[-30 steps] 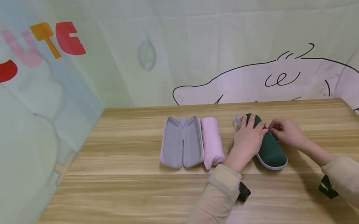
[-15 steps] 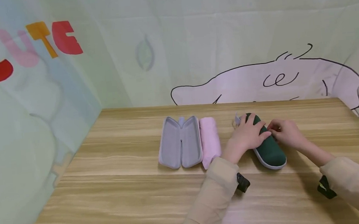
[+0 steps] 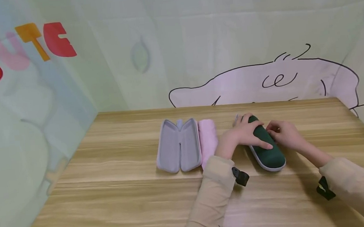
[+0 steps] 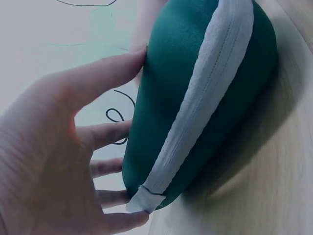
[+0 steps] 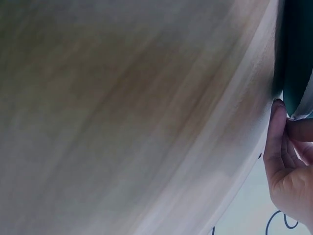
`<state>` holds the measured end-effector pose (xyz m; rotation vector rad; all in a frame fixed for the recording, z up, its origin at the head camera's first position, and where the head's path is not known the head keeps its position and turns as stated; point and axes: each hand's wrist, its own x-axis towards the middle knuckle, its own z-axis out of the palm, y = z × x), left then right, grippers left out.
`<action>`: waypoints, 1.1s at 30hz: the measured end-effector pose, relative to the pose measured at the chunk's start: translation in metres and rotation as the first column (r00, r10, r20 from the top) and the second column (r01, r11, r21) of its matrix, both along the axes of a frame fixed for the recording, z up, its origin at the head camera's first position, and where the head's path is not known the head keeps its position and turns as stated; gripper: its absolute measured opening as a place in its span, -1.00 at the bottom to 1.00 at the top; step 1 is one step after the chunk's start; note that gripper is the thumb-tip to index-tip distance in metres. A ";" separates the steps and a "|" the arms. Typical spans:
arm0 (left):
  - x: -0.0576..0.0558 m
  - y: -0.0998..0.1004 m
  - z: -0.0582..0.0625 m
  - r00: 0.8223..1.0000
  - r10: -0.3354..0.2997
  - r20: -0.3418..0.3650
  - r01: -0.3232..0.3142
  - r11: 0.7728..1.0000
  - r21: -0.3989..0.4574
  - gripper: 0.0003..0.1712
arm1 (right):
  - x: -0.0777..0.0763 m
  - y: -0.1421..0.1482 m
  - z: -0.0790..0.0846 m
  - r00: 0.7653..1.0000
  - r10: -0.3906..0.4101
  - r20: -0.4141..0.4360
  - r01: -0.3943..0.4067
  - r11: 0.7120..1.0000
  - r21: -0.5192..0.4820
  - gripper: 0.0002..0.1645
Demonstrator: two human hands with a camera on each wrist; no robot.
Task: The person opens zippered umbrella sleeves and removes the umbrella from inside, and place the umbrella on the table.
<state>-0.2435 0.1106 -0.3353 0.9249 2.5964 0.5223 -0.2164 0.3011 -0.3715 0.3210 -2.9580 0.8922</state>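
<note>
A dark green glasses case (image 3: 270,153) with a pale zip band lies slanted on the table, closed along the stretch I can see. My left hand (image 3: 241,133) holds it from above, thumb across the top and fingers over its far end. In the left wrist view, the little finger touches a pale fabric tab (image 4: 145,199) where the zip band (image 4: 198,100) ends. On the case's right side, my right hand (image 3: 284,134) pinches at the zip seam with thumb and forefinger. The right wrist view shows those fingertips (image 5: 278,106) at the seam; the zip pull is hidden.
Left of the green case, a grey-lined case (image 3: 179,147) lies spread open on the wooden table (image 3: 128,203). Against it is a pink roll-shaped case (image 3: 207,136), partly behind the left wrist. A printed cloth (image 3: 196,48) hangs behind the table's far edge.
My left hand has turned on the green case: its thumb has slid toward the near end and its fingers gather at the far end. The right hand stays at the seam. The view has shifted slightly.
</note>
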 end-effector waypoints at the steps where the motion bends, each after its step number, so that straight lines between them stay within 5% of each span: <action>1: 0.000 -0.001 0.000 1.000 -0.001 0.013 0.001 1.000 0.010 -0.04 | 0.000 0.000 0.000 1.000 0.003 0.000 -0.003 1.000 -0.005 -0.89; 13: 0.006 -0.001 -0.007 0.999 0.031 0.044 -0.035 0.996 0.082 -0.03 | 0.006 0.006 -0.001 1.000 -0.001 -0.023 0.001 1.000 -0.013 -0.89; 33: 0.004 -0.007 -0.013 0.999 0.042 0.018 -0.044 0.996 0.082 -0.02 | 0.007 0.002 -0.002 0.999 0.024 -0.042 -0.025 0.999 -0.023 -0.90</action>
